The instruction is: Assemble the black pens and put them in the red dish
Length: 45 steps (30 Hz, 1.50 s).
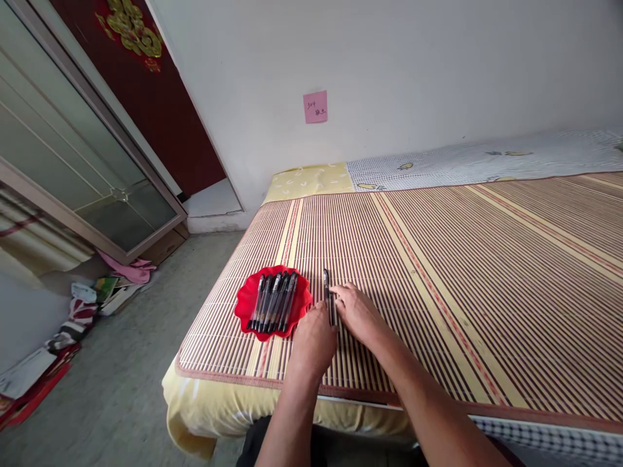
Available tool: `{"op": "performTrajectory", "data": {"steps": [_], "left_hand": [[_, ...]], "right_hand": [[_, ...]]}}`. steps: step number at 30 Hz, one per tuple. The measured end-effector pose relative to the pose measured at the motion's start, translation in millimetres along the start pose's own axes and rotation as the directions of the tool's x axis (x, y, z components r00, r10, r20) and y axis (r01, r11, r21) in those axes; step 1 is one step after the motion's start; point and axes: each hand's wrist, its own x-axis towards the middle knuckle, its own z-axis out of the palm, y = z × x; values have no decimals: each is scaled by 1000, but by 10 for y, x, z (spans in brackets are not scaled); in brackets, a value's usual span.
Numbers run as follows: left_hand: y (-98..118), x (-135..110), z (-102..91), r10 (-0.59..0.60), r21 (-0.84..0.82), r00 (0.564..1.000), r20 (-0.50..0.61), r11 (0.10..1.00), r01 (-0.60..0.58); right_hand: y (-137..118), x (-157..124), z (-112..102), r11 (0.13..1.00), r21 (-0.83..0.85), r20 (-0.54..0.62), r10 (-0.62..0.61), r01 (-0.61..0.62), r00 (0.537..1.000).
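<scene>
A black-capped pen lies on the striped bamboo mat, its cap end pointing away from me. My left hand is curled over the pen's lower part, its fingers closed there; the exact grip is partly hidden. From the right, my right hand reaches in with fingers apart, the fingertips at or touching the pen's side. To the left, a red scalloped plate bears several similar black-capped pens side by side, caps at the far end. My left hand is close to the plate's right rim.
The mat covers a bed with a yellow sheet hanging over the front edge. A pink note is stuck to the white wall behind. At left are a glass-panelled door and piled papers and cloths along the floor.
</scene>
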Motion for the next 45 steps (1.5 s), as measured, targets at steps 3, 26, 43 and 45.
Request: {"op": "performTrajectory", "data": {"steps": [3, 26, 43, 45], "left_hand": [[1, -2, -6, -23, -8, 1000, 13, 1000, 23], [-604, -197, -706, -276, -377, 597, -753, 925, -47], [-1003, -745, -924, -261, -399, 613, -746, 912, -97], [-1319, -945, -738, -236, -337, 691, -683, 942, -11]], "right_hand": [[12, 3, 11, 1000, -2, -7, -6, 6, 1000], [-76, -96, -256, 989, 136, -122, -32, 49, 992], [159, -1621, -419, 903, 429, 272, -163, 33, 948], [572, -2029, -408, 904, 425, 139, -9, -51, 990]]}}
